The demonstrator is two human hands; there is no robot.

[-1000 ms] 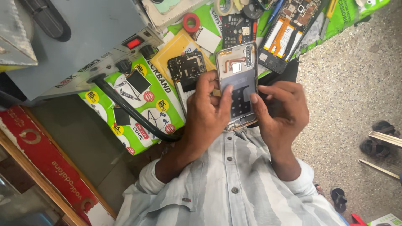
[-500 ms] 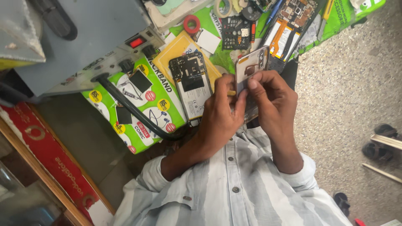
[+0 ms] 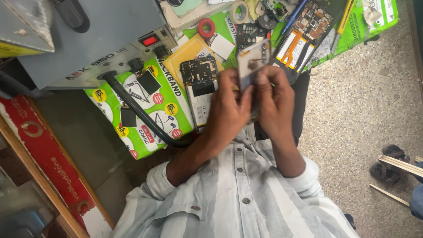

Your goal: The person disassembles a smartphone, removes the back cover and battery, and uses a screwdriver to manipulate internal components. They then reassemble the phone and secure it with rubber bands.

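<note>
Both my hands hold an opened phone body (image 3: 252,61) over the edge of the workbench, tilted so I see it nearly edge-on. My left hand (image 3: 229,108) wraps its left side, thumb against the edge. On the right side my right hand (image 3: 274,99) pinches it with the fingertips near the middle. Just left of my hands, a second opened phone (image 3: 200,86) with a bare circuit board lies on a yellow sheet. A third opened phone (image 3: 304,33) with orange flex cables lies at the top right.
A grey rework station (image 3: 101,35) with a red switch stands top left; its black hose (image 3: 136,112) crosses a green printed box (image 3: 150,101). Red tape roll (image 3: 206,27) and pale tape roll (image 3: 240,12) lie on the bench. Sandals (image 3: 387,163) on the speckled floor at right.
The phone body has turned from face-up to nearly edge-on. Both hands have closed in together around it and shifted slightly up toward the bench.
</note>
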